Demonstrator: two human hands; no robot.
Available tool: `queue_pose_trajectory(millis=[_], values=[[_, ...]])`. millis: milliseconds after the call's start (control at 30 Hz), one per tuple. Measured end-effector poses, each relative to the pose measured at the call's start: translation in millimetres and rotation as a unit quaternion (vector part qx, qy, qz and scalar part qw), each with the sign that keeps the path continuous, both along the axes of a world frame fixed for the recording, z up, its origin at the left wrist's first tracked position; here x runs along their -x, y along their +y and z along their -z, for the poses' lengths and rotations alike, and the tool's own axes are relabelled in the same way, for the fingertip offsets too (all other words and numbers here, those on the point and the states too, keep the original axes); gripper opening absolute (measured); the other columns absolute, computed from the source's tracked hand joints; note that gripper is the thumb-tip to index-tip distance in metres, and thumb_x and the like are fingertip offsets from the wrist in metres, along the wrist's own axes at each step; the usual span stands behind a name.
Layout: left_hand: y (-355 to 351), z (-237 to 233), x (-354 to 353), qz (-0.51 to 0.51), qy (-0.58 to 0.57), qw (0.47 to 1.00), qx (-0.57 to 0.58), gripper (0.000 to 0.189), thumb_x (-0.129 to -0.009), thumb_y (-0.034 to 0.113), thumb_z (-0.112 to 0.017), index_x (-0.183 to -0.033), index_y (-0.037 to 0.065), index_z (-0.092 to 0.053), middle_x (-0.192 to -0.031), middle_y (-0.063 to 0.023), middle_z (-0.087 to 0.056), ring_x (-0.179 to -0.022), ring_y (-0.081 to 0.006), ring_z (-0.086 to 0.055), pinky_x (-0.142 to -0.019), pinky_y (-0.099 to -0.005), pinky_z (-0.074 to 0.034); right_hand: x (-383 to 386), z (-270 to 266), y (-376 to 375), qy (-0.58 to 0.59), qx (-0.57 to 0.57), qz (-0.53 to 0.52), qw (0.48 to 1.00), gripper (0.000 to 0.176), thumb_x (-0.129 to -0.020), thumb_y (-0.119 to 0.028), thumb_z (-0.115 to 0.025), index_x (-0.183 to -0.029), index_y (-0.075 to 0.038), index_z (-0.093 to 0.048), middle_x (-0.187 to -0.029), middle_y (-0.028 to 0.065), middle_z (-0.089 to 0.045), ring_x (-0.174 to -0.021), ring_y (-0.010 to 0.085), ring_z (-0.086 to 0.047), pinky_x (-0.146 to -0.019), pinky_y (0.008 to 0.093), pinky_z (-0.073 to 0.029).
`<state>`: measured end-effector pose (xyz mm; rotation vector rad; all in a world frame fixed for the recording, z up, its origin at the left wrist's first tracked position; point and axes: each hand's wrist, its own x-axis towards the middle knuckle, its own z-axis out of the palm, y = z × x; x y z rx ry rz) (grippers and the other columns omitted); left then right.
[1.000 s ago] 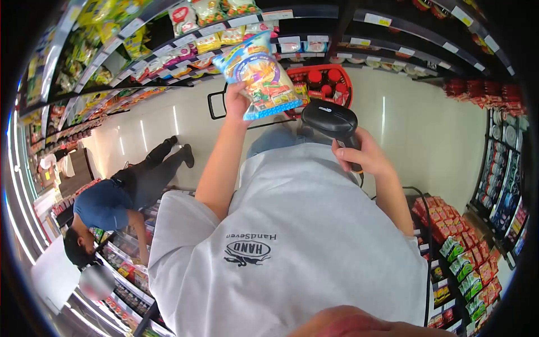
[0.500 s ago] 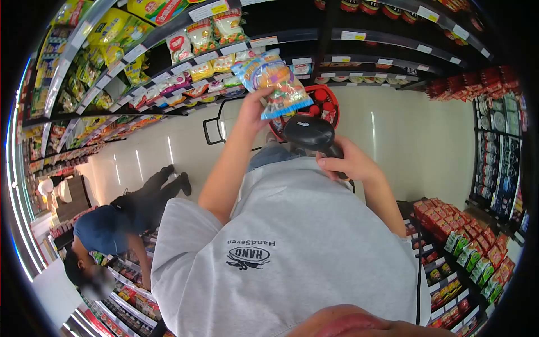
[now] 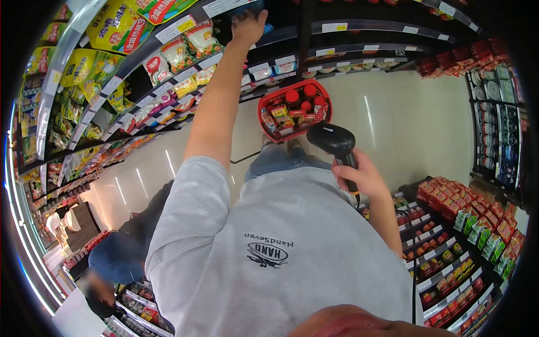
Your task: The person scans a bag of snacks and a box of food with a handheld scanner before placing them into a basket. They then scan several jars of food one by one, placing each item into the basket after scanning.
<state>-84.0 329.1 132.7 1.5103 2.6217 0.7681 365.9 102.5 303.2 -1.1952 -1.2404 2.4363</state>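
Observation:
Up at the shelf, my left hand (image 3: 250, 28) reaches in among the goods, its fingers closed round a bag (image 3: 247, 9); only blue parts of it show in the shadow beside the fingers. White-and-red bags (image 3: 200, 36) stand on the shelf just to the left of that hand. My right hand (image 3: 359, 175) is wrapped round the grip of a black handheld scanner (image 3: 331, 139), in front of my body. Beyond the scanner, a red basket (image 3: 261, 115) on the floor holds red-lidded jars (image 3: 292, 97) and small packets.
Shelves (image 3: 337, 50) of packaged goods run across the front and left. At the lower left, a person in a blue top (image 3: 115, 258) bends beside another shelf. Red and green packs (image 3: 469, 219) are stacked at the right. Tiled floor (image 3: 387, 129) shows between the shelves.
My left hand has moved from above the basket up to the shelf with the blue bag. The scanner has shifted right and slightly down, uncovering the basket. The other person appears lower.

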Motion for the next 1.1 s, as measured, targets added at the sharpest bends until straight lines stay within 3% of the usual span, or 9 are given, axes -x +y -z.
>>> queue_pose_trajectory(millis=[67,267,333,500,633,667,800,967,1100], values=[[8.8,38.9,24.9,0.215,0.041,0.965,0.143,0.067,-0.102,0.053,-0.035,-0.158,0.016,-0.028,-0.162,-0.0214,-0.027,-0.149,-0.0438,-0.025,-0.12,-0.0575,-0.023,-2.1,2.7,-2.5,-0.007,0.009,-0.003,1.0,0.032,-0.087,-0.007,-0.066,-0.114,0.001,-0.053,-0.081,0.0062,-0.059,-0.053,0.013,-0.055,-0.049,0.0294,-0.044],[7.4,15.9,19.3,0.134,0.142,0.978,0.079,0.061,-0.101,0.046,-0.043,-0.154,0.016,-0.036,-0.161,-0.0192,-0.028,-0.15,-0.045,-0.022,-0.12,-0.0566,-0.023,-4.7,9.2,-5.0,-0.004,0.036,0.056,0.998,0.031,-0.089,-0.009,-0.069,-0.115,-0.002,-0.054,-0.08,0.0044,-0.06,-0.054,0.0122,-0.056,-0.049,0.0289,-0.044],[6.9,-18.3,13.5,0.086,0.041,0.956,0.278,0.07,-0.105,0.055,-0.026,-0.164,0.021,-0.009,-0.17,-0.014,0.001,-0.156,-0.0375,0.006,-0.125,-0.0538,-0.001,-5.0,13.5,-4.7,-0.032,0.041,0.059,0.997,0.031,-0.089,-0.009,-0.069,-0.116,-0.002,-0.054,-0.08,0.0044,-0.059,-0.054,0.012,-0.055,-0.049,0.0288,-0.044],[-0.4,2.4,26.4,0.119,0.131,0.947,0.269,0.07,-0.105,0.048,-0.025,-0.163,0.013,-0.008,-0.169,-0.0176,0.001,-0.155,-0.0411,0.005,-0.125,-0.0519,0.005,-6.0,20.1,-0.5,-0.025,0.062,0.07,0.995,0.029,-0.089,-0.009,-0.068,-0.114,-0.002,-0.054,-0.079,0.0038,-0.059,-0.054,0.0116,-0.055,-0.049,0.0282,-0.044],[-36.8,31.6,25.7,0.122,0.127,0.96,0.219,0.071,-0.103,0.044,-0.035,-0.159,0.003,-0.022,-0.166,-0.0267,-0.012,-0.153,-0.0465,-0.011,-0.125,-0.055,-0.008,-13.6,49.5,3.1,-0.024,0.081,0.054,0.995,0.028,-0.09,-0.008,-0.066,-0.114,-0.001,-0.054,-0.078,0.0036,-0.058,-0.055,0.011,-0.055,-0.05,0.0273,-0.044],[-59.6,-3.5,1.9,0.221,0.342,0.852,0.328,0.07,-0.104,0.042,-0.038,-0.158,0.001,-0.023,-0.165,-0.027,-0.014,-0.152,-0.0463,-0.016,-0.125,-0.0528,-0.011,-14.0,55.1,1.4,-0.03,0.102,0.058,0.993,0.028,-0.09,-0.008,-0.066,-0.114,-0.001,-0.054,-0.078,0.0036,-0.058,-0.055,0.011,-0.055,-0.05,0.0273,-0.044],[-125.0,37.6,-46.7,0.16,0.163,0.972,-0.05,0.065,-0.099,0.038,-0.054,-0.153,0.006,-0.036,-0.153,-0.0272,-0.038,-0.142,-0.0445,-0.036,-0.115,-0.0567,-0.031,-11.6,92.9,4.8,-0.059,0.137,0.094,0.984,0.026,-0.089,-0.006,-0.064,-0.112,-0.001,-0.054,-0.076,0.004,-0.058,-0.055,0.0108,-0.055,-0.05,0.0272,-0.044],[-228.0,196.0,-99.2,-0.016,-0.231,0.943,0.237,0.042,-0.094,0.033,-0.062,-0.123,0.002,-0.061,-0.118,-0.0212,-0.066,-0.106,-0.0393,-0.066,-0.089,-0.0478,-0.052,-20.4,172.4,-14.9,-0.111,0.232,0.095,0.962,0.024,-0.088,-0.003,-0.065,-0.109,0.0,-0.054,-0.078,0.0049,-0.059,-0.056,0.0109,-0.056,-0.052,0.027,-0.046],[-284.6,385.6,-90.7,-0.02,-0.133,0.891,0.434,0.056,-0.093,0.051,-0.059,-0.12,0.003,-0.064,-0.119,-0.0221,-0.068,-0.111,-0.0379,-0.066,-0.091,-0.0492,-0.054,-20.7,249.9,-52.2,-0.124,0.325,0.11,0.931,0.023,-0.09,-0.004,-0.068,-0.109,-0.002,-0.054,-0.079,0.0036,-0.06,-0.059,0.0099,-0.057,-0.053,0.0257,-0.046]])
